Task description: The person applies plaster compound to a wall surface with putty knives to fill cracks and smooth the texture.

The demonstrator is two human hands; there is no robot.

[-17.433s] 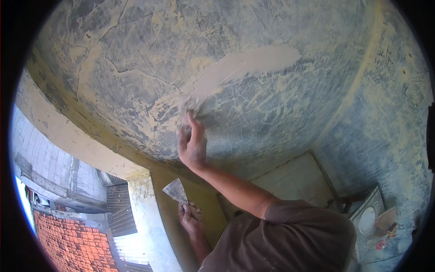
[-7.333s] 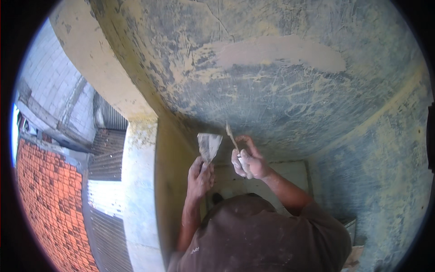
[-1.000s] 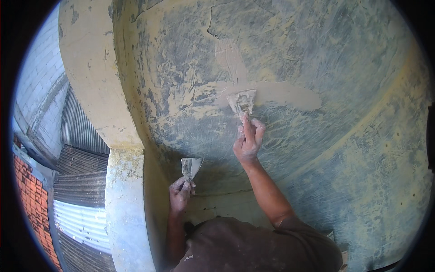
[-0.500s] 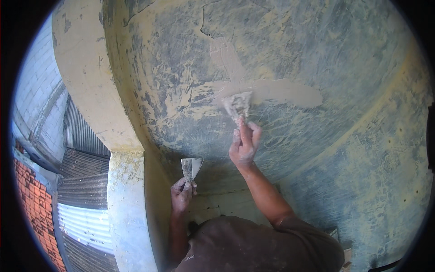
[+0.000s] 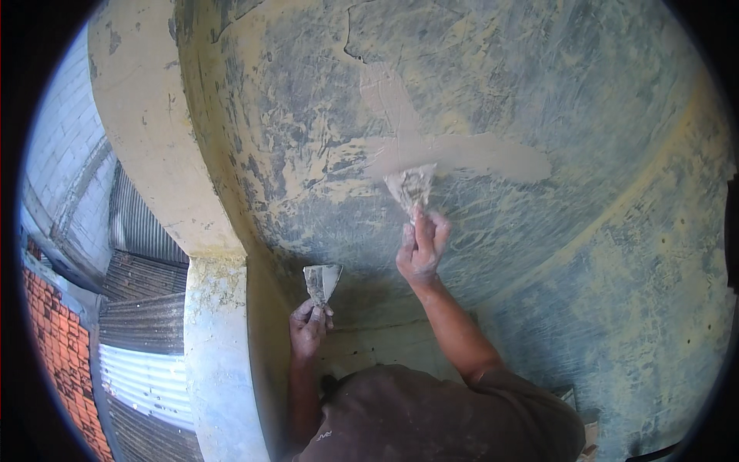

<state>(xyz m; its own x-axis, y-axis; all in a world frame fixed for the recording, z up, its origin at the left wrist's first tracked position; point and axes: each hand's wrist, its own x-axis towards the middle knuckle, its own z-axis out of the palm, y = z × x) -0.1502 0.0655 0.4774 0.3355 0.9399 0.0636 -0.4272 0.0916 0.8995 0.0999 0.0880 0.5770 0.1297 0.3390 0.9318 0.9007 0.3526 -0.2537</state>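
Note:
My right hand (image 5: 423, 250) is closed round the handle of a putty knife (image 5: 411, 185), its wide blade smeared with filler. The blade's edge lies at the lower border of a pale filler patch (image 5: 493, 156) on the mottled grey-green and yellow wall (image 5: 323, 108); whether it presses on the wall I cannot tell. Upward from the patch runs a strip of the same filler (image 5: 389, 96). Lower left, my left hand (image 5: 309, 327) grips a second putty knife (image 5: 322, 282), blade up, with pale filler on its right side. Both hands are dusted with white.
Along the left stands a yellowish column (image 5: 154, 131), whose lower part (image 5: 219, 331) is pale and stained. Beyond it lie corrugated roof sheets (image 5: 146, 373), orange roof tiles (image 5: 58, 346) and a whitish block wall (image 5: 65, 138). A crack (image 5: 348, 38) crosses the upper wall.
My right hand and its putty knife have moved slightly down and to the right, off the middle of the filler patch. The left hand's knife has shifted a little left and up.

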